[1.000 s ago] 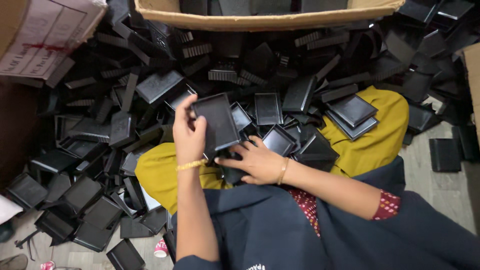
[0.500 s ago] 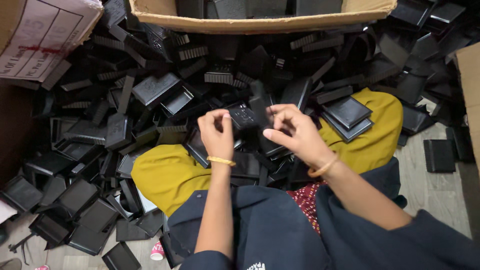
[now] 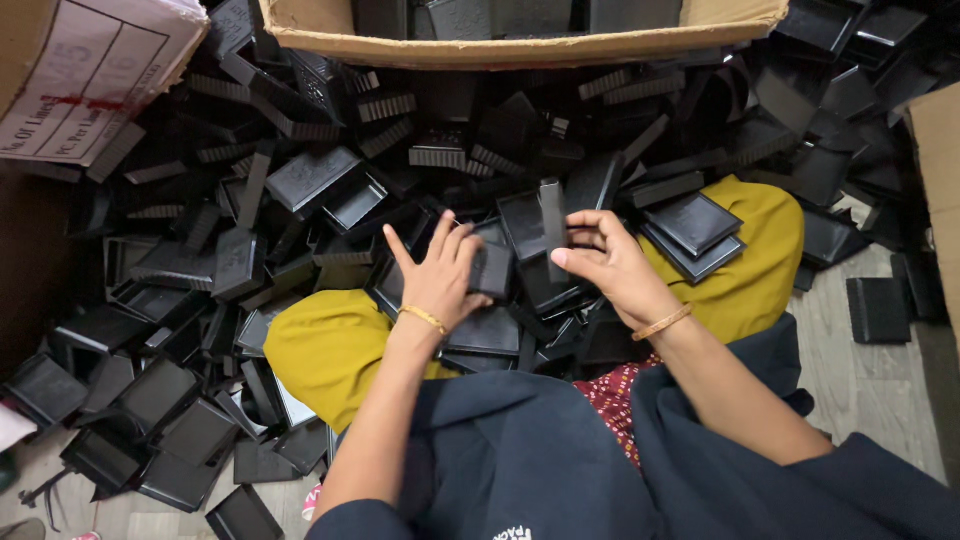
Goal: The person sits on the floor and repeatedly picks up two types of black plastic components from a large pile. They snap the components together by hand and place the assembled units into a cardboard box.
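Observation:
I sit on the floor with a heap of black plastic trays and lids (image 3: pixel 300 180) spread before me. My left hand (image 3: pixel 440 275) grips a small black plastic piece (image 3: pixel 492 268) over my lap, fingers wrapped around its left side. My right hand (image 3: pixel 605 262) pinches a narrow upright black plastic strip (image 3: pixel 552 225) between thumb and fingers, just right of the left hand's piece. Both wrists wear thin gold bangles. Two stacked square black lids (image 3: pixel 692 232) rest on my yellow-clad right knee (image 3: pixel 760 260).
An open cardboard box (image 3: pixel 520 45) stands at the top behind the heap. A printed carton (image 3: pixel 80 80) sits at the upper left, another cardboard edge (image 3: pixel 940 160) at the right. Wooden floor (image 3: pixel 880 400) shows at the lower right. Dark blue cloth (image 3: pixel 560 460) covers my lap.
My left hand let go of the large flat tray it held up. Both hands came together over my lap, each now holding a smaller black piece.

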